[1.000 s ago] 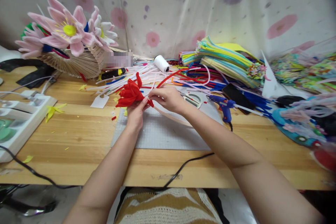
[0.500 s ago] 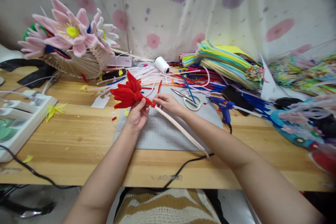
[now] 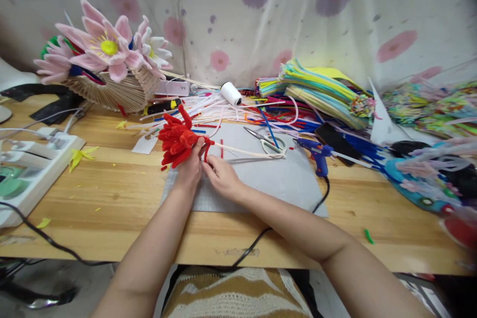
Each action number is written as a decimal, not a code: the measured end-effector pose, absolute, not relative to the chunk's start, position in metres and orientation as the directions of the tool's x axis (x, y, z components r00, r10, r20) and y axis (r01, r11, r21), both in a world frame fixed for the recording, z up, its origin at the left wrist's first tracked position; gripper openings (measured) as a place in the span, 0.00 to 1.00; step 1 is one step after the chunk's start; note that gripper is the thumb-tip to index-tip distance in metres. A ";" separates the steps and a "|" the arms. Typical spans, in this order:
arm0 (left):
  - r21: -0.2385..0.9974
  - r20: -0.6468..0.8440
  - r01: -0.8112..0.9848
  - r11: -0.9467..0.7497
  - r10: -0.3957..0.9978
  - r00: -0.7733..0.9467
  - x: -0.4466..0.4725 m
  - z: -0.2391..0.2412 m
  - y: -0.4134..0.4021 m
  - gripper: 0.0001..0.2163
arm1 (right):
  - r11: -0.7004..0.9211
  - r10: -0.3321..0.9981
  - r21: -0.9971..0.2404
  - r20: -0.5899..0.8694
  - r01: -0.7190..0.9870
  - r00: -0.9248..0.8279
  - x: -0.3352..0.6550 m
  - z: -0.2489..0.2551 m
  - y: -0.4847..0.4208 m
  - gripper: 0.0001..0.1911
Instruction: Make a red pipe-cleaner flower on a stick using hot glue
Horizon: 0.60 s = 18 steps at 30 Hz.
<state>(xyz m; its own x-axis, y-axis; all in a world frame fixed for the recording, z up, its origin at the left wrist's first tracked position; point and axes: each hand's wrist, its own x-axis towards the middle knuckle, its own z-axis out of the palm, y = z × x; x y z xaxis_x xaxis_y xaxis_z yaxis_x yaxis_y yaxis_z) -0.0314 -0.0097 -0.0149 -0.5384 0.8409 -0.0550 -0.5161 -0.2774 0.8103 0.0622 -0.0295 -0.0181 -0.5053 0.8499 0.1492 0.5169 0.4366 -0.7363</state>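
A fuzzy red flower (image 3: 176, 139) made of pipe cleaners is gripped at its base by my left hand (image 3: 192, 166), above the grey mat (image 3: 268, 184). Its petals point left. From the base a pale stem (image 3: 246, 151) runs right across the mat toward the scissors (image 3: 266, 140). My right hand (image 3: 222, 176) is closed close beside the left one, pinching a loose red pipe cleaner (image 3: 207, 151) that hangs from the flower's base. A short red piece (image 3: 221, 148) lies on the mat behind the stem.
A blue glue gun (image 3: 316, 151) rests at the mat's right edge, with a dark phone (image 3: 337, 144) behind it. Pipe-cleaner bundles (image 3: 324, 89) and a white thread spool (image 3: 231, 93) line the back. At left are a power strip (image 3: 40, 174) and pink flowers (image 3: 108, 49).
The flower has turned so its petals show from another side. Its stem swung from pointing toward me to lying rightward. My right hand moved down and nearer me, drawing the red pipe cleaner down.
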 end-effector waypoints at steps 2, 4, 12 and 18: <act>0.846 -0.036 -0.458 -0.273 0.828 -0.560 -0.031 -0.015 -0.010 0.10 | 0.413 0.850 -0.725 0.090 0.551 -0.519 0.064 -0.005 -0.032 0.09; 0.858 -0.025 -0.437 -0.268 0.829 -0.558 -0.033 -0.014 -0.009 0.10 | 0.426 0.843 -0.687 0.065 0.589 -0.533 0.070 0.013 -0.029 0.10; 0.812 0.032 -0.517 -0.271 0.905 -0.424 -0.035 -0.009 -0.012 0.10 | 0.611 0.790 -0.409 0.256 0.678 -0.558 0.113 0.073 0.044 0.11; 0.709 -0.071 -0.694 -0.126 0.966 -0.249 -0.035 0.000 -0.017 0.11 | 0.503 0.616 -0.794 0.053 0.340 -0.786 0.114 0.023 0.068 0.18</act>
